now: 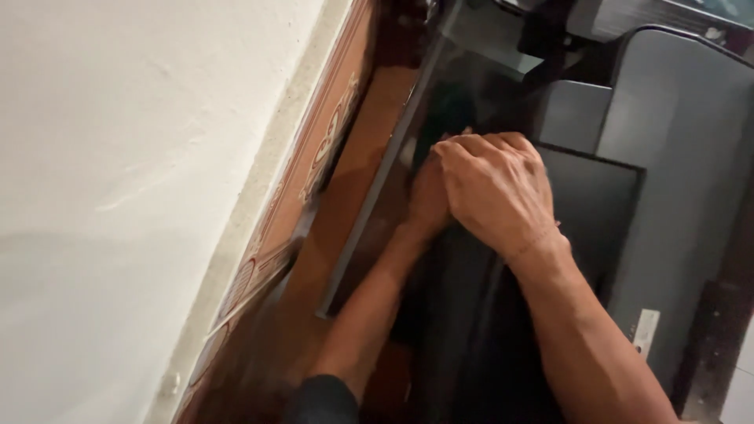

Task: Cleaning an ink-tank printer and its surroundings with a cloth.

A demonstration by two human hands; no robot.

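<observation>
Hands first, head view: your right hand (495, 188) is pressing curled and narrow over your left hand (428, 196), whose grip I cannot tell, on the black device (589, 204); fingers are risking a pinch against the metal edge strip (385, 173).

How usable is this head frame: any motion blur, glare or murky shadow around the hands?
Head view: the right hand is fairly sharp, lying over the left hand; the brown printed cardboard box is smeared by motion blur; the glossy black panel under the hands falls into deep shadow; the white plaster wall is bright and evenly lit; the frame is strongly tilted.
</observation>
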